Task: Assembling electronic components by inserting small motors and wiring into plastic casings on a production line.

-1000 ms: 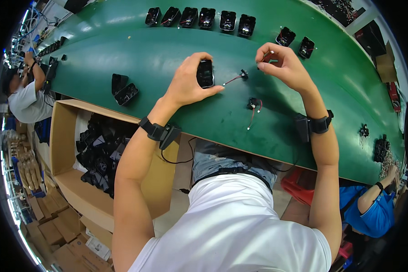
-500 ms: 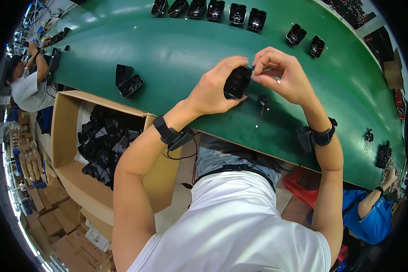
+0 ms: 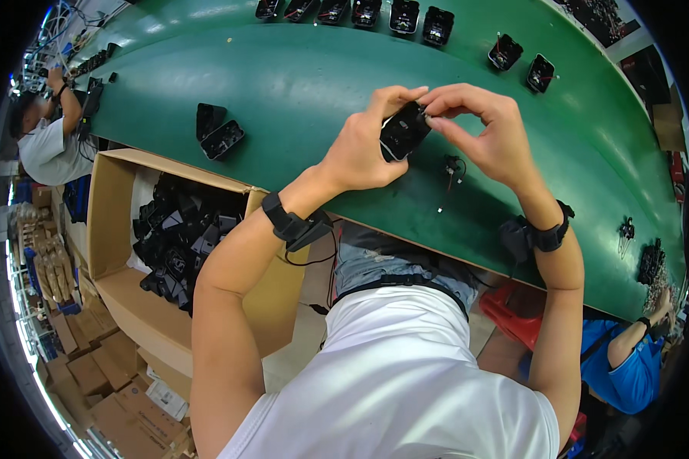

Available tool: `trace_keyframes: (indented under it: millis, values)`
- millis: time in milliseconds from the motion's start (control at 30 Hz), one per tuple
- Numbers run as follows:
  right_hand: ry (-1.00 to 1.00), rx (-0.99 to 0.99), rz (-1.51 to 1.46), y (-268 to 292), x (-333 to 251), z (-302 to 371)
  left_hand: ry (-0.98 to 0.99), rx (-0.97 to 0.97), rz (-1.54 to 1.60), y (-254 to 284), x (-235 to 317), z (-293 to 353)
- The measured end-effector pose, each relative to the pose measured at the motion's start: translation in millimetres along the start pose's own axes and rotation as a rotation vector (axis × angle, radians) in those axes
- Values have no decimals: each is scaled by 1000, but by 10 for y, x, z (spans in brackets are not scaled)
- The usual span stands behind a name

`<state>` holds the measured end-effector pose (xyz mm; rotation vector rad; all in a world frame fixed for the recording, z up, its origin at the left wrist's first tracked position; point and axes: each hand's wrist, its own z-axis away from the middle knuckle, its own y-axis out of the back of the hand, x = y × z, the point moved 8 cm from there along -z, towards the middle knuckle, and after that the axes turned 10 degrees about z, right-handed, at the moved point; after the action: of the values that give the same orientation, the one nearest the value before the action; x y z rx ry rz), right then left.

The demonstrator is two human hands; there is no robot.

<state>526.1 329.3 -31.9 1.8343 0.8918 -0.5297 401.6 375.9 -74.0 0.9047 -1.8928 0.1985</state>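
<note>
My left hand (image 3: 360, 149) is wrapped around a black plastic housing (image 3: 404, 133), an open shell with its hollow side tilted up. At the housing's upper right rim, the thumb and forefinger of my right hand (image 3: 486, 134) are pinched together. Whatever lies between those fingertips is too small and too covered to name. Below the hands on the green table (image 3: 314, 84) is a small dark part (image 3: 453, 165) with thin wires and a white connector. Two more black shells (image 3: 220, 134) lie against each other to the left.
Several black housings (image 3: 403, 17) with wires stand along the far side. A cardboard box (image 3: 103, 214) of black plastic parts (image 3: 180, 245) is at the table's near left edge. Small parts (image 3: 651, 262) lie far right. Other people sit at left (image 3: 50, 149) and right (image 3: 620, 363).
The housing has turned slightly in my left hand, showing more of its inside. My right hand has shifted a little, its fingers still at the rim.
</note>
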Motion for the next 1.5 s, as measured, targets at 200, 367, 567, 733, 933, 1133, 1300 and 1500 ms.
trace_keyframes:
  millis: [200,367,567,733,933,1133,1300,1500]
  values:
    - [106,-49,190,54,-101,-17,360,-91,355,40,-285,42]
    - [177,-144,126,-13,-179,12,459,-139,604,17,-313,34]
    - [261,-217,75,-146,-253,89,612,-232,684,-7,-278,88]
    - [360,-226,139,-256,-347,143,632,-292,731,-78,-259,119]
    - [452,-189,247,-249,-416,156,702,-313,794,-96,-294,111]
    - [522,-258,204,-365,-534,229,769,-253,535,26,-473,283]
    - [482,-45,18,-450,-289,244,829,-113,764,34,-389,301]
    - [312,-185,-38,-566,-143,160,831,-203,729,-84,-383,222]
